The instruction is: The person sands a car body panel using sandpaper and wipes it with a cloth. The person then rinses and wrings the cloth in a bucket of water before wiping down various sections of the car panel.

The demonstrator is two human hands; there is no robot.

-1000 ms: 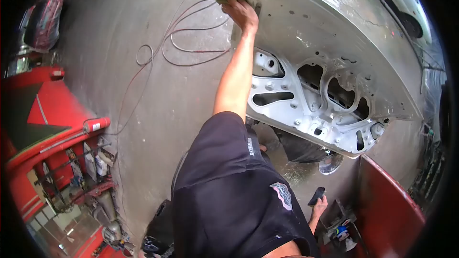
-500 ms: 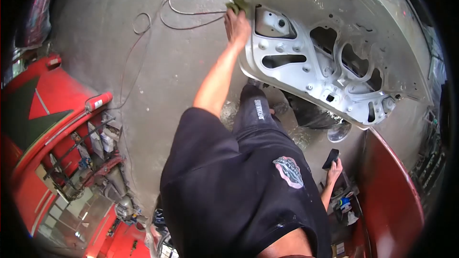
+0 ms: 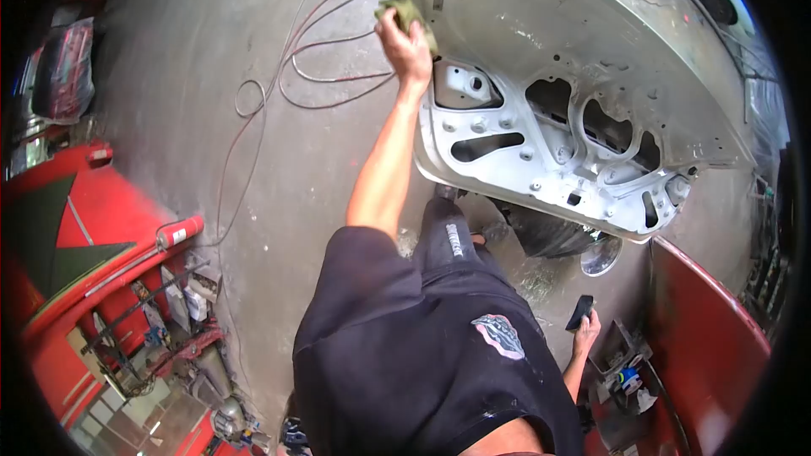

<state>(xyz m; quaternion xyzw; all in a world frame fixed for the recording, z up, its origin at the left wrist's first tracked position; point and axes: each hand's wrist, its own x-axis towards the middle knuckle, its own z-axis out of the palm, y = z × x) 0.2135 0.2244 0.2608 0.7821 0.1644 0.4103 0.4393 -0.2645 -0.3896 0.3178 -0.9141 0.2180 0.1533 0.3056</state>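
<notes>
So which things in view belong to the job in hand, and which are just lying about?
Job, by the look of it:
Silver trunk lid
Green pad, in the left hand at its edge
Black block, in the right hand

Likely just around:
Looped hose on the floor
Red panel, right
Plastic-wrapped part, far left

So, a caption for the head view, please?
Left hand holds green pad beside metal panel; right hand grips dark object.
</notes>
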